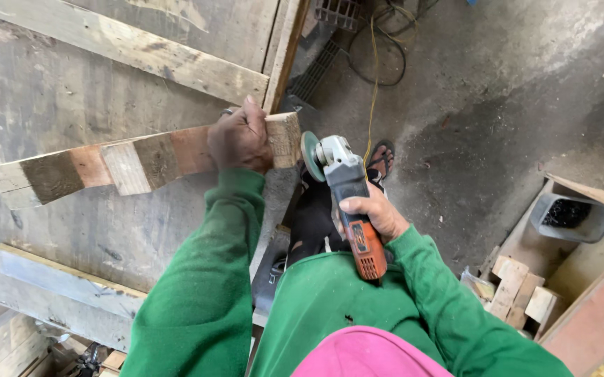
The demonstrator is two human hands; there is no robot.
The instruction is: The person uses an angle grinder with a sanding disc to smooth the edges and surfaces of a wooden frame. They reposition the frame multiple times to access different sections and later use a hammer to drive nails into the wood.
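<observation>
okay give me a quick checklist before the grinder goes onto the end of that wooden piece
1. Left hand grips the wooden piece close to its end: ok.
2. Right hand wrapped around the angle grinder: ok.
3. Disc apart from the wood: ok, a small gap shows.
4. Fingers near the disc: not ok, the left hand sits close to it.
5. Yellow cord clear of the disc: cannot tell.
6. Sandalled foot below the grinder: not ok.

Patchwork plank (pixel 141 164), level; orange grinder (pixel 349 202) alongside.

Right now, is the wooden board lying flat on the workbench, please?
No: the left hand holds the wooden board on edge, its end jutting past the workbench.
</observation>
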